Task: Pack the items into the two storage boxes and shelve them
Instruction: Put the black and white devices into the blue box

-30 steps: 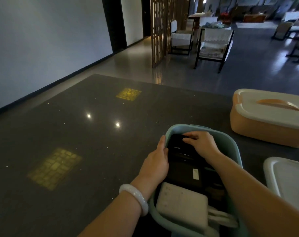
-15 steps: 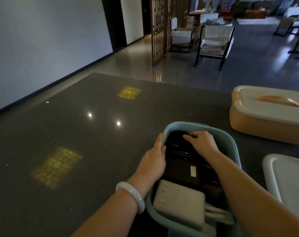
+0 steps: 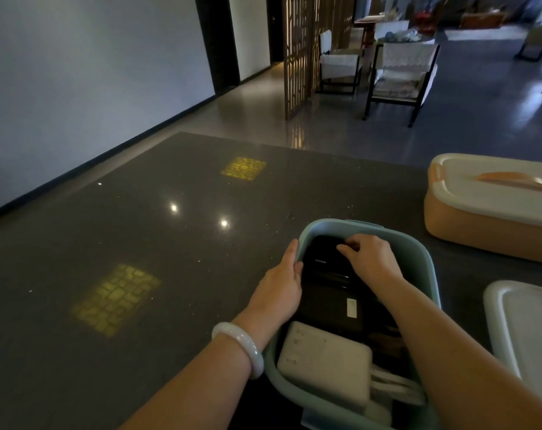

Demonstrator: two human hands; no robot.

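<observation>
Blue storage box (image 3: 424, 265): open, lidless, on the dark table at near right of centre; its far rim is rounded and its near end runs out of the bottom of the view.
Black device (image 3: 325, 262): lies flat in the far part of the blue box, with small pale lettering on top; more dark items sit under and nearer than it, one with a small white label (image 3: 351, 307).
White power bank (image 3: 325, 361): at the near end of the same box, tilted, with white cables (image 3: 393, 386) just to its right.
Left hand (image 3: 279, 290): grips the box's left wall, thumb hooked inside the rim, fingers outside; a pale bangle (image 3: 241, 346) is on the wrist.
Right hand (image 3: 369, 259): inside the box, fingers curled down onto the far edge of the black device, fingertips pinching or pressing it; which one, I cannot tell.
Orange storage box (image 3: 480, 231): far right on the table, well apart from the blue one, closed with a white lid (image 3: 480, 193) that has an orange handle (image 3: 517, 180).
Loose lid (image 3: 524, 321): pale, flat on the table at near right, just beside the blue box.
Table (image 3: 139, 259): dark speckled stone with two yellow light patches and two bright spots.
Room beyond: chairs (image 3: 400, 76) and a lattice screen (image 3: 297, 48) on a glossy floor.
</observation>
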